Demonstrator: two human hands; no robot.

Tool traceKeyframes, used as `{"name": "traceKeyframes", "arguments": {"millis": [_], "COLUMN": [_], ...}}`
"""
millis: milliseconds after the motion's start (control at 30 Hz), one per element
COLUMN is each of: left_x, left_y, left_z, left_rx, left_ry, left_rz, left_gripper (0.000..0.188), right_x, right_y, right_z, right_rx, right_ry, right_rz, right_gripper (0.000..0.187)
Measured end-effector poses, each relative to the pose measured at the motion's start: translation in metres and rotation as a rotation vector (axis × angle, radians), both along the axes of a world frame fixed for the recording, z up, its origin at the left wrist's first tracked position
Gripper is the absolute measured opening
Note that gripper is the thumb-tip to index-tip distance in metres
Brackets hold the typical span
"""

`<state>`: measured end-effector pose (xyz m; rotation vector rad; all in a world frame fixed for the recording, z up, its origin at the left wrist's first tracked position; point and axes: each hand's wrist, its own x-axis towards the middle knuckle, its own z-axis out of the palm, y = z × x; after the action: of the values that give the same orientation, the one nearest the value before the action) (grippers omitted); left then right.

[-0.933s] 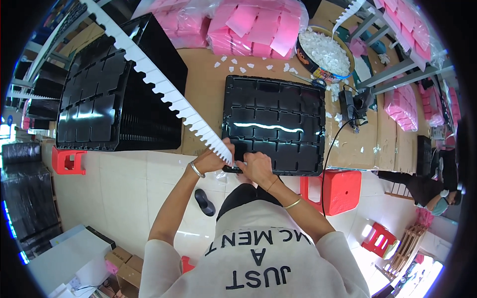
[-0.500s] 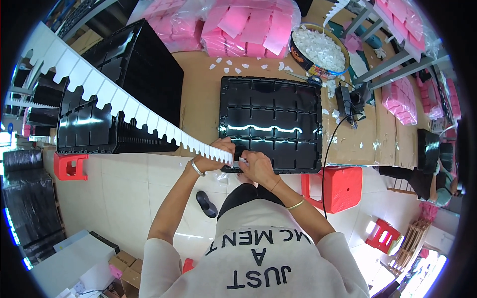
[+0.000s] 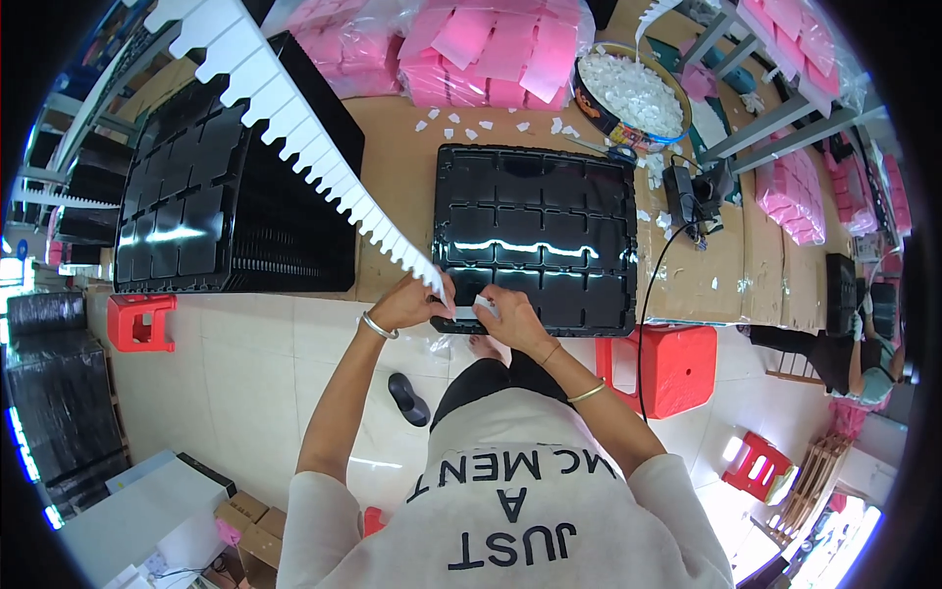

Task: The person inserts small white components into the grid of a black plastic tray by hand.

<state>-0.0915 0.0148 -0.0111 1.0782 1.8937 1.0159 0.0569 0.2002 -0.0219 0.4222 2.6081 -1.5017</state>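
I take my bearings from the black tray (image 3: pixel 535 221), which lies flat on the cardboard-covered tabletop (image 3: pixel 392 137) with its near edge in front of the wearer. Far left of the tray I see a red stool (image 3: pixel 140 324) on the floor, below a tall tray stack (image 3: pixel 177 211). Between that stack and the tray, the white toothed strip (image 3: pixel 285 113) slants down to the tray's near-left corner, its far end raised and wide in my view. There I have the left hand (image 3: pixel 410 302) pinching the strip's lower end between thumb and fingers. Past the tray's far edge, somewhat to its left, sit wrapped pink bundles (image 3: pixel 491 49), with white scraps (image 3: pixel 471 133) scattered between. Over the tray's near-left part, I have the right hand (image 3: pixel 512 319) grasping a small white piece (image 3: pixel 485 304), fingertips just right of the left hand's; I can't tell whether that piece joins the strip. Off the tray's far-right corner stands a round tub (image 3: pixel 633 98) of white bits, scissors (image 3: pixel 620 152) just beneath. Right of the tray lie a second red stool (image 3: pixel 677 373), lower down on the floor, and a black adapter (image 3: pixel 679 196) on the tabletop.
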Motion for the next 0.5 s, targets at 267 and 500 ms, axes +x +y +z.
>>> {"name": "traceKeyframes", "arguments": {"millis": [267, 500], "left_x": [0.009, 0.006], "left_y": [-0.017, 0.007], "left_z": [-0.037, -0.013], "left_rx": [-0.105, 0.203], "left_ry": [0.182, 0.232], "left_rz": [-0.023, -0.122], "left_gripper": [0.022, 0.008], "right_x": [0.003, -0.007], "right_y": [-0.017, -0.015], "right_z": [0.006, 0.006], "right_rx": [0.185, 0.306], "right_ry": [0.009, -0.062], "right_rz": [0.006, 0.018], "right_gripper": [0.037, 0.036]}}
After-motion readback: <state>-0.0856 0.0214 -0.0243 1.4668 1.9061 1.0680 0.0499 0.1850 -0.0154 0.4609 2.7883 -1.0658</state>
